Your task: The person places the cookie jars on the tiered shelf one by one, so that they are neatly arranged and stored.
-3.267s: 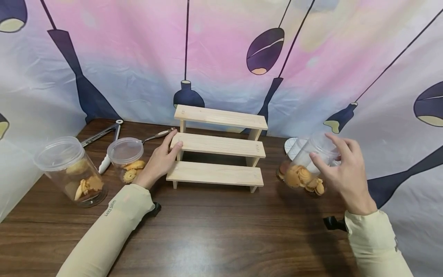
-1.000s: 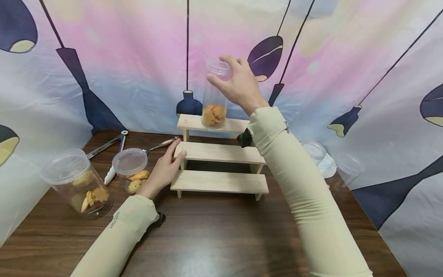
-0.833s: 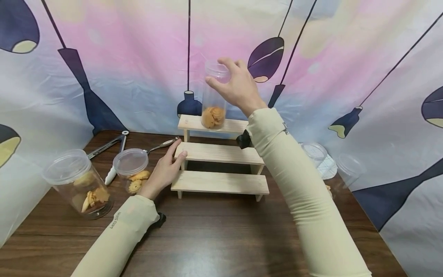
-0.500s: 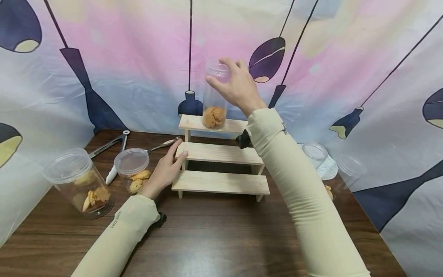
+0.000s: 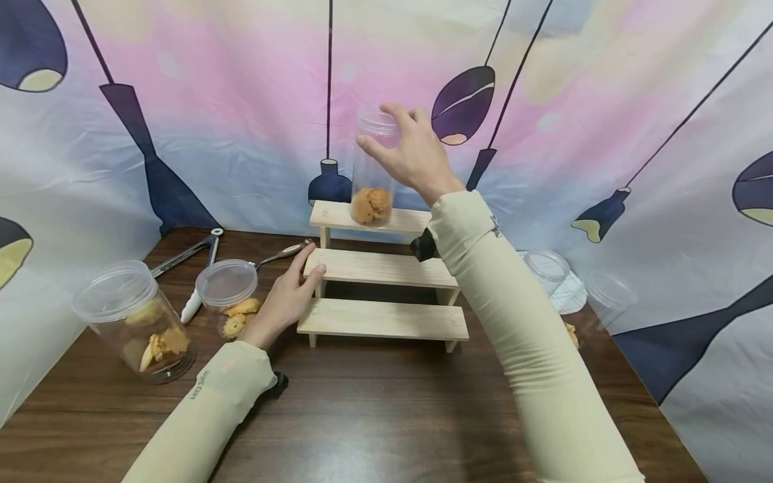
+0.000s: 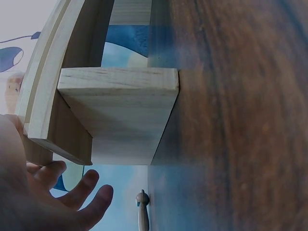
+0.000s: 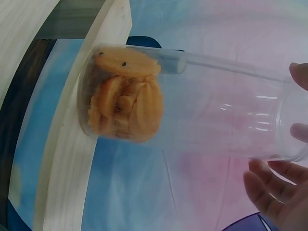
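Observation:
A three-tier wooden display stand [image 5: 383,318] occupies the middle of the table. My left hand [image 5: 280,302] holds the left end of its middle shelf, thumb on top; in the left wrist view several fingers [image 6: 98,204] curve loosely past the shelf's end. With my right hand [image 5: 419,154] I grip a tall clear jar [image 5: 368,161] near its lid, thumb on one side and fingertips on the other. The jar is upright, its base at the top shelf [image 7: 67,168], left of the shelf's middle. Orange-brown cookies [image 7: 127,96] fill its bottom part.
At left stand a large cookie jar [image 5: 129,322] and a shorter one [image 5: 226,288], near tongs [image 5: 187,255] and a utensil with a pale handle [image 5: 284,253]. Clear containers [image 5: 546,268] and a white patterned disc [image 5: 570,292] lie right, partly behind my right sleeve.
My right hand has carried the tall jar from the right side of the table to the top shelf. During the last second it has barely moved. The left hand has stayed on the stand.

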{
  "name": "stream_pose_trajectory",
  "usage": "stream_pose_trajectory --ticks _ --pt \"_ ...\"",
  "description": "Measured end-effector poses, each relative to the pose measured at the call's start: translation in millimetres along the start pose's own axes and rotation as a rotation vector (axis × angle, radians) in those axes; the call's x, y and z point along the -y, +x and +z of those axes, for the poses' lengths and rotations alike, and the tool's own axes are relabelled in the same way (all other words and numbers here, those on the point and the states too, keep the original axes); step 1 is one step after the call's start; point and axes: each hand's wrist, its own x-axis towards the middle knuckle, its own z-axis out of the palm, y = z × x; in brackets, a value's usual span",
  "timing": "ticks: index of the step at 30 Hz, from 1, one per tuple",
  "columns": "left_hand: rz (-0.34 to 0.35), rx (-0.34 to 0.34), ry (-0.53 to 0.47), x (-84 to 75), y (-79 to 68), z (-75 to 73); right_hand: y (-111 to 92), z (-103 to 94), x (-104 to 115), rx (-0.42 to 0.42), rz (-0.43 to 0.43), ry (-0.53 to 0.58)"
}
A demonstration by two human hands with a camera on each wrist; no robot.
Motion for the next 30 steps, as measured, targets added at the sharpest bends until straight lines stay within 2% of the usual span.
stream_pose_trajectory --ticks 5,10,18,30 --pt "0.016 -0.003 -0.007 0.3 -0.1 -0.3 -8 -6.5 0 0.024 -0.008 -0.001" --pt "0.019 -0.001 -0.012 -2.8 -0.8 0.1 -27 -22.5 -15 0.036 -0.034 -0.013" --pt "0.013 -0.006 -0.017 -3.7 -0.3 -2.6 -70 -51.7 -69 0.020 -0.111 -0.090" --pt "0.005 -0.008 -0.018 3.2 -2.5 -2.3 -135 -62.5 -137 -0.022 -0.122 -0.144"
